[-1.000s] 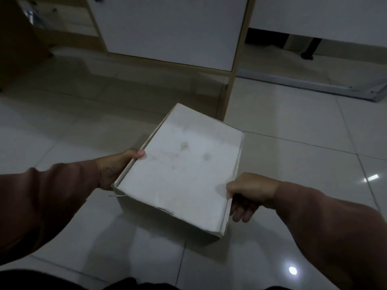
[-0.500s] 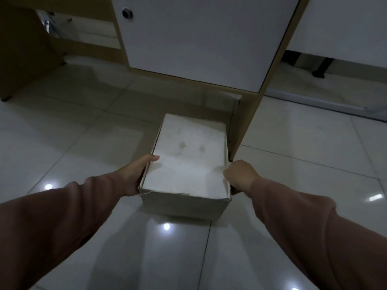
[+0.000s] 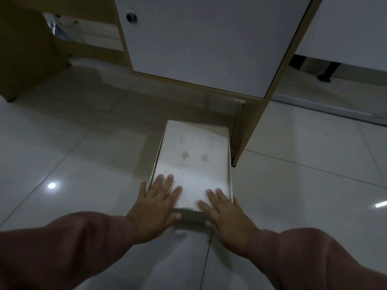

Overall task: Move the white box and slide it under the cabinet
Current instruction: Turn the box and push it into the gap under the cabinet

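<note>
The white box (image 3: 193, 158) lies flat on the tiled floor, its long side pointing away from me toward the gap under the cabinet (image 3: 201, 45). Its right side runs close along the cabinet's wooden side panel (image 3: 249, 130). My left hand (image 3: 156, 204) rests flat on the box's near left corner with fingers spread, the thumb down over the front face. My right hand (image 3: 225, 214) lies flat on the near right corner, also spread. Neither hand is closed around the box. The far end of the box sits at the shadowed gap.
The cabinet has a white door with a round lock (image 3: 131, 17). A wooden panel (image 3: 25, 51) stands at the left. A dark furniture leg (image 3: 326, 73) and a pale floor rail (image 3: 326, 107) are at the right. The glossy floor (image 3: 62, 155) shows light spots.
The box came down from my grip onto the floor and moved forward toward the cabinet gap. Both hands left its sides and now lie flat on its near end.
</note>
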A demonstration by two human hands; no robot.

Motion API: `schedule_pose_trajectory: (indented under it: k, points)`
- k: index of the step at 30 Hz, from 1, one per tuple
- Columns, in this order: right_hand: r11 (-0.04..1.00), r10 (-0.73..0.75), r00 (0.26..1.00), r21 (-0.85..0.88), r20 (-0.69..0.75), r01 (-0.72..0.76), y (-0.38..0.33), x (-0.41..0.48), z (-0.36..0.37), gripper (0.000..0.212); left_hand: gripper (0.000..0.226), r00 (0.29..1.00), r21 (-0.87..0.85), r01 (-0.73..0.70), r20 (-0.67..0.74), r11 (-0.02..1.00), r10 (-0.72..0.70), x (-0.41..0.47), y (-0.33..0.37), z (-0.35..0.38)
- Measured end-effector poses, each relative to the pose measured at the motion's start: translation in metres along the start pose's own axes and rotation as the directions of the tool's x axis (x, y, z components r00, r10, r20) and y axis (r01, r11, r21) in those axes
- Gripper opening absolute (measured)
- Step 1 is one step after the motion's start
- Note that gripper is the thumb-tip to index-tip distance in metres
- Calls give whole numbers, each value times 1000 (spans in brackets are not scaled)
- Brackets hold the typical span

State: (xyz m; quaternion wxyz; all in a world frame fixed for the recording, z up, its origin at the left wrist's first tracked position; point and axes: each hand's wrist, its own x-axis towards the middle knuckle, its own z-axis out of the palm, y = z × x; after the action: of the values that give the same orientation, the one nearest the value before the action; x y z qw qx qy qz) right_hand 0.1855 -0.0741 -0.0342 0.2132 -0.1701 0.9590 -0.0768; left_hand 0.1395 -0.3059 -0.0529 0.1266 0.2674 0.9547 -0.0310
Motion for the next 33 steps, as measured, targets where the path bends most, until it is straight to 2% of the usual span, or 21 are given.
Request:
schedule_pose_trajectory:
  k: [2,5,7,9,13,16,19,21,22,24,26,29,33]
  points:
    - [999,33,999,36,-13,-33,2,4,-2,55,66,998,52,-1,67,999,-3,11,-6,-2]
    - [994,73,997,86,-8,-72,1,15,-10,69,66,992,105,-16,124,994,3,30,-17,-9]
    - [989,105,994,109,-7,-104,4,27,-17,75,75,985,104,-33,172,994,14,46,-21,-22]
    - [983,138,990,121,-10,-136,12,41,-23,77,81,986,59,-70,153,996,61,67,-22,-29]
    - [972,210,977,114,-43,-204,30,66,-41,70,58,993,55,8,115,998,-14,106,-10,-41]
    - [946,319,946,81,-61,-314,28,67,-41,72,65,996,29,58,65,998,-60,113,10,-45]
    - [962,272,947,11,-170,-275,18,55,-17,81,92,997,34,-5,-71,999,8,88,27,-29]
    - [977,190,942,-43,-276,-209,17,51,4,89,100,993,67,-40,-104,997,47,70,27,-9]
    - [978,171,944,-70,-283,-198,18,51,8,93,100,995,87,-40,-88,995,47,65,23,-3]
    - [975,169,946,-94,-275,-202,22,54,6,95,99,996,107,-44,-71,993,52,64,15,1]
    - [983,137,952,-81,-272,-165,25,58,-5,87,98,997,122,-37,-61,992,45,73,9,-2]
    - [973,179,967,-112,-184,-201,29,67,-25,78,98,998,82,-37,-42,996,40,93,14,-17]
    - [971,221,968,-70,-121,-230,42,89,-44,75,92,998,63,53,12,997,-54,126,20,-34]
